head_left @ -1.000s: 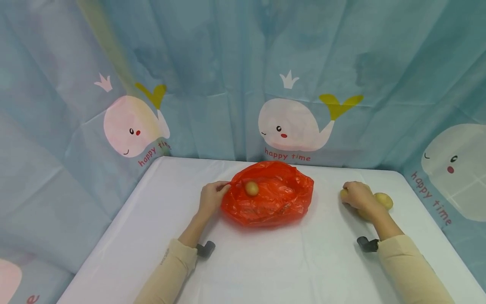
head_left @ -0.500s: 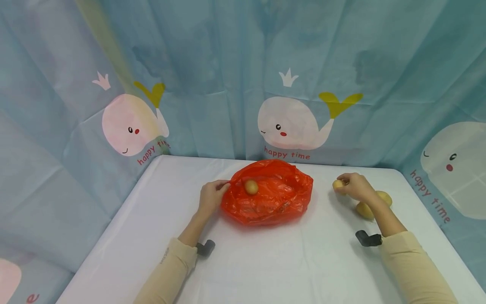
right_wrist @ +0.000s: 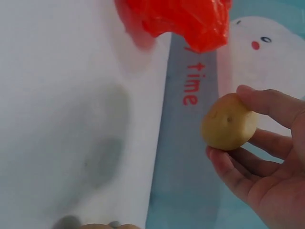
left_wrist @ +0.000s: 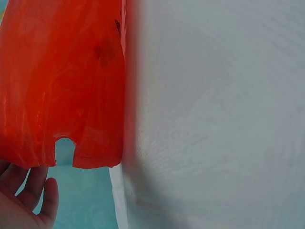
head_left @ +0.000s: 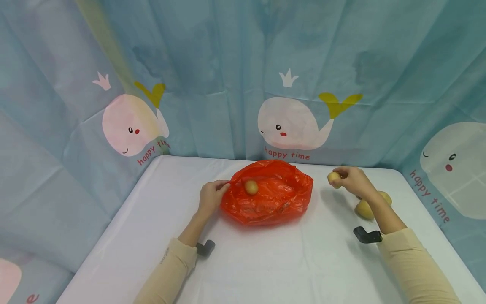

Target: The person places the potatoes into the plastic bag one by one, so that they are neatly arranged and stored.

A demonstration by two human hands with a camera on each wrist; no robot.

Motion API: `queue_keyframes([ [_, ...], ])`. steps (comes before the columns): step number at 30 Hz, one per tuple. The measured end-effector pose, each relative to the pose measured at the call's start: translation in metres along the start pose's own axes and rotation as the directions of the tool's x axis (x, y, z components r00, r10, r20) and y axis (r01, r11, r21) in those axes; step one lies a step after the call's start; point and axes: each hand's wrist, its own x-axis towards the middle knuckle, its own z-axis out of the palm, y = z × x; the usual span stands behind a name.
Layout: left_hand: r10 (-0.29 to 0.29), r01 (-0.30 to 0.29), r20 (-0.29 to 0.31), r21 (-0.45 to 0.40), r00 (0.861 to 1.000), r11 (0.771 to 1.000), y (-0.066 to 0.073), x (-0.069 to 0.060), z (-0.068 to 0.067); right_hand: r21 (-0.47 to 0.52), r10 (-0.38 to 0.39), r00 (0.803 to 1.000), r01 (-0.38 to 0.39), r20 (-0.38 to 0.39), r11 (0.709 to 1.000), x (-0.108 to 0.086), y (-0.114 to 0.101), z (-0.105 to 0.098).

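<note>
A red plastic bag [head_left: 281, 198] lies spread open at the middle of the table, one round potato [head_left: 251, 187] inside it. My left hand [head_left: 211, 197] pinches the bag's left edge between thumb and fingers. In the left wrist view, the red bag [left_wrist: 66, 86] hangs past the fingertips of the left hand [left_wrist: 24, 200]. To the right of the bag, my right hand [head_left: 354, 181] holds a small potato [head_left: 334, 179] above the table. The right wrist view shows that potato [right_wrist: 228, 122] gripped between the thumb and fingers of the right hand [right_wrist: 271, 162].
More potatoes [head_left: 365, 209] lie on the table under the right forearm, partly hidden by it. A white cloth [head_left: 265, 261] covers the table. Behind it hangs a blue curtain [head_left: 228, 122] with whale prints. A black wrist camera [head_left: 366, 235] sticks out from the right sleeve.
My right hand has picked a potato up from beside the others and carried it left and upward, towards the bag. The left hand and the bag have stayed in place.
</note>
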Motion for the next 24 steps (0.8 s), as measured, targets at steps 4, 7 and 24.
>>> queue_keyframes([
  [4,-0.001,0.001,-0.001,0.007,1.000,1.000,0.001,0.000,-0.001,0.069,0.033,0.999,-0.035,0.030,0.997,0.002,-0.006,-0.006],
  [7,-0.005,0.005,0.007,0.016,1.000,1.000,0.002,0.000,-0.001,0.095,0.033,0.999,-0.036,0.037,0.995,0.003,-0.011,-0.009],
  [24,-0.048,0.048,0.017,0.011,0.999,0.999,0.003,-0.001,0.000,0.140,0.059,0.998,-0.063,0.036,0.988,0.011,-0.025,-0.011],
])
